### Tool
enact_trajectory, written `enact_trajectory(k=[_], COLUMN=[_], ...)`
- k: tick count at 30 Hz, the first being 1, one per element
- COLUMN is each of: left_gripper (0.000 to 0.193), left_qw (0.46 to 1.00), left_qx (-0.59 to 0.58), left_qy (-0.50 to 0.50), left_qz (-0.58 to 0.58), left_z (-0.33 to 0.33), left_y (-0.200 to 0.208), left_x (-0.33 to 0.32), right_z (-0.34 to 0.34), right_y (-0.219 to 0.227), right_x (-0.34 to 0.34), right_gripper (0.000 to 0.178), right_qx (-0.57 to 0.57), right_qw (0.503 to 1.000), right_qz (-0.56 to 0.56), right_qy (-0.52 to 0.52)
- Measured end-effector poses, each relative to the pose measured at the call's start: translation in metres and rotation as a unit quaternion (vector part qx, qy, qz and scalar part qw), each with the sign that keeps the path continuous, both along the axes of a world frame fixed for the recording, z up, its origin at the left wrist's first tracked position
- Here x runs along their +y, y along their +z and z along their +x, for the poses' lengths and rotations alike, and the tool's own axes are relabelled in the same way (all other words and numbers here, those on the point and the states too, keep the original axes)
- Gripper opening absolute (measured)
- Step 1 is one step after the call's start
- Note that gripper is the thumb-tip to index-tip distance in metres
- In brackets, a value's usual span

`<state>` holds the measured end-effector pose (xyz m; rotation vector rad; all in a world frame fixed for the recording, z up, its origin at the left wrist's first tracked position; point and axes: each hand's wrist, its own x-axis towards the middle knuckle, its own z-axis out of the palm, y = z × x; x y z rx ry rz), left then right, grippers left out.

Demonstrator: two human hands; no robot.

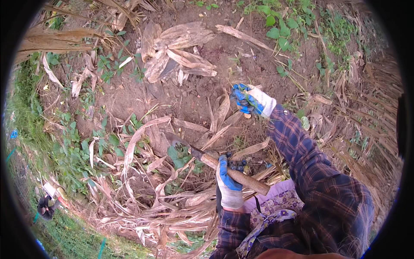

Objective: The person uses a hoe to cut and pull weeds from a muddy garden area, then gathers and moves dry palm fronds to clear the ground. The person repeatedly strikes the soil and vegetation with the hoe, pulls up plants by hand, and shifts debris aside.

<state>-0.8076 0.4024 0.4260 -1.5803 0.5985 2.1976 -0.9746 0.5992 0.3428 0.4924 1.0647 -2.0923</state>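
Note:
My left hand, in a blue-and-white work glove, is wrapped round the wooden handle of a bladed hand tool. Its dark metal blade points away to the upper left, low over dry leaves and a green plant; leaves partly hide its outline, so I cannot tell its exact kind. The handle's butt end lies in front of my lap. My right hand, gloved the same way, reaches farther forward over bare soil. Its fingers are closed round thin green weeds, with some stems sticking out.
Dry corn-like husks lie on the brown soil ahead. More dry leaves pile up at the near left. Green leafy plants grow at the far right, and dry stalks line the right side. Someone is at the far left.

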Motion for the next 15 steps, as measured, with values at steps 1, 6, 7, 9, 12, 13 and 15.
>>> enact_trajectory(k=[1,6,7,9,12,13,15], left_gripper=[0.029,0.033,0.035,0.035,0.024,0.022,0.019], left_qw=[1.0,0.997,0.997,0.993,0.993,0.992,0.986], left_qx=[-0.001,0.077,0.072,0.068,0.054,0.044,0.052], left_qy=[0.002,0.016,0.0,0.007,-0.017,-0.023,0.035], left_qz=[-0.007,-0.008,-0.042,-0.092,-0.1,-0.112,-0.153], left_z=[-0.006,0.005,0.007,0.018,0.055,0.062,0.077], left_y=[0.001,-0.01,-0.011,-0.002,-0.016,-0.011,0.022], left_x=[0.003,0.004,0.008,0.016,0.028,0.034,0.009], right_z=[-0.012,0.052,0.103,0.217,0.322,0.362,0.291], right_y=[0.032,0.114,0.116,0.159,0.253,0.278,0.282], right_x=[0.008,0.139,0.189,0.26,0.298,0.316,0.265], right_gripper=[0.015,0.019,0.017,0.03,0.06,0.07,0.065], right_qx=[-0.027,-0.066,-0.068,-0.047,-0.149,-0.132,-0.195], right_qw=[0.997,0.893,0.863,0.597,0.458,0.434,0.557], right_qz=[0.069,0.442,0.498,0.735,0.679,0.677,0.658], right_qy=[-0.007,0.054,0.042,0.317,0.553,0.58,0.468])
